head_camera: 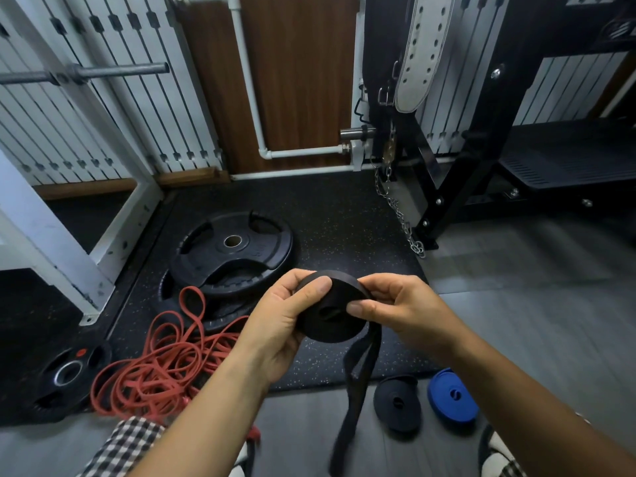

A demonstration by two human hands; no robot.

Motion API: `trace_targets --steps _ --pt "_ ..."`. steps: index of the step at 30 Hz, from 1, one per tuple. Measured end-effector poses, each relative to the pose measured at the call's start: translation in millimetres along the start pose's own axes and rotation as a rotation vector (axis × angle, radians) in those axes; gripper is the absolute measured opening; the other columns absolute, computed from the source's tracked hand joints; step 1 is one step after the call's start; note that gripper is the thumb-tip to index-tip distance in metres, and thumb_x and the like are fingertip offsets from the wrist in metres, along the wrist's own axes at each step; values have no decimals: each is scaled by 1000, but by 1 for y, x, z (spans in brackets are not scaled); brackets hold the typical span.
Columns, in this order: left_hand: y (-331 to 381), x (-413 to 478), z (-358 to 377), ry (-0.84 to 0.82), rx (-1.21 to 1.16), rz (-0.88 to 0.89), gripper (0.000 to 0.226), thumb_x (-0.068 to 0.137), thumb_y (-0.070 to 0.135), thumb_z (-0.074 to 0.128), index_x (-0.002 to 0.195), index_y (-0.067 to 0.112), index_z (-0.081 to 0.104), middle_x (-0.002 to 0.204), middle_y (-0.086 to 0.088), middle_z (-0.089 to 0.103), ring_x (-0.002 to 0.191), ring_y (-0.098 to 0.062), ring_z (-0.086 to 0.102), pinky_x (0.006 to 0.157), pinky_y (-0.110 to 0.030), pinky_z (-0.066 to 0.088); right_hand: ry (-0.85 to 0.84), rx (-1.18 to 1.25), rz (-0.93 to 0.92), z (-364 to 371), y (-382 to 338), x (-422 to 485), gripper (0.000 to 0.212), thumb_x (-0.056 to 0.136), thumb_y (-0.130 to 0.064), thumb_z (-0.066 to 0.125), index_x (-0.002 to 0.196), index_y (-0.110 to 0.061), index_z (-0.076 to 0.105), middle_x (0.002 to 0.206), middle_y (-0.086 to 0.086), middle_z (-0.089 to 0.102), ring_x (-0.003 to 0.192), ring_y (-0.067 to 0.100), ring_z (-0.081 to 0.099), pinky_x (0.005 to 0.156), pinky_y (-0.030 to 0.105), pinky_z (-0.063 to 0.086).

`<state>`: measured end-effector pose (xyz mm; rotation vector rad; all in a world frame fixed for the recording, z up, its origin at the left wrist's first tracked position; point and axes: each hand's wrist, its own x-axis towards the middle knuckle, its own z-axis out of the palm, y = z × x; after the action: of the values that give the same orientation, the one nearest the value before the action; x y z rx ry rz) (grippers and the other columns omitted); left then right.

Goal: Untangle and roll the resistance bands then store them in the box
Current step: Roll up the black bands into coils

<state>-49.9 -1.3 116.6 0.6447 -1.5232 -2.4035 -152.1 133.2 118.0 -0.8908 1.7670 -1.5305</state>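
At the left the red bands (pixel 161 370) lie tangled on the floor, well apart from the hands. The left hand (pixel 278 321) grips the black roll (pixel 327 330) from its left side, thumb over the rim, and the right hand (pixel 402 304) pinches it from the right, so the roll sits between both, equally near. Its loose tail (pixel 358 383) hangs straight down under the right hand, so I judge the next turns must take up this vertical length.

We lose tail (pixel 351 401) of black band roll (pixel 327 330) in blur toward bottom edge. Left hand (pixel 275 325) fingers mostly hidden behind roll. Red bands (pixel 155 370) partly covered by left forearm (pixel 206 407). Embossed lettering on weight plate (pixel 234 249) unreadable to us.
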Motion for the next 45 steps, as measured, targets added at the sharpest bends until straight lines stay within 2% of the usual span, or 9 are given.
trace_targets --steps 4,10,14,19,25,31,35,40,45 --pt "3 -1 -3 -21 99 8 27 66 23 65 91 13 64 80 -2 69 70 -10 65 61 -20 52 -20 -25 17 -1 -2 0 21 79 1 66 91 -16 66 86 -1 70 80 4 67 76 17 53" --pt "4 2 -6 -21 318 67 32 62 30 69 91 17 69 85 -2 72 80 -13 66 70 -22 51 13 -135 26 -1 0 1 18 78 -6 70 92 -17 69 92 10 72 92 22 68 86 35 54" --pt "1 3 -4 6 221 71 33 64 29 68 92 13 69 87 -7 71 80 -16 65 70 -25 51 -6 58 26 2 -2 0 22 78 3 66 94 -12 65 89 6 71 83 11 68 76 20 54" --pt "2 2 -6 16 55 47 32 67 22 64 94 7 67 83 -8 72 74 -16 67 64 -22 54 -4 130 53 6 -1 1 17 79 2 64 94 -6 64 83 2 71 76 5 68 69 14 51" --pt "3 2 -5 -17 114 67 37 67 21 67 103 9 66 97 -11 71 88 -20 67 75 -27 52 26 178 44 3 -1 1 23 70 -13 68 92 -7 67 85 5 73 80 12 69 72 18 53" --pt "5 3 1 42 -101 94 30 69 16 62 97 5 65 86 -8 72 76 -15 68 65 -22 56 89 311 9 14 -1 0 20 77 -7 62 96 -7 65 82 -3 73 80 5 68 70 13 50" --pt "7 4 1 107 -256 48 33 70 18 60 100 5 62 84 -7 71 74 -15 68 68 -27 58 151 401 -2 22 3 0 31 71 -18 62 100 -9 64 87 -3 73 84 6 68 71 14 51" --pt "8 2 3 139 -437 61 17 86 14 51 96 5 61 77 -8 72 68 -16 70 53 -26 55 144 404 23 29 8 -1 30 72 -19 62 100 -11 65 89 -3 74 85 6 68 73 15 51" --pt "8 3 -6 79 -297 21 28 75 20 58 100 7 63 88 -10 72 77 -17 69 64 -28 59 113 333 32 21 3 -1 22 83 -9 58 104 -7 65 93 3 73 85 10 68 73 18 53"
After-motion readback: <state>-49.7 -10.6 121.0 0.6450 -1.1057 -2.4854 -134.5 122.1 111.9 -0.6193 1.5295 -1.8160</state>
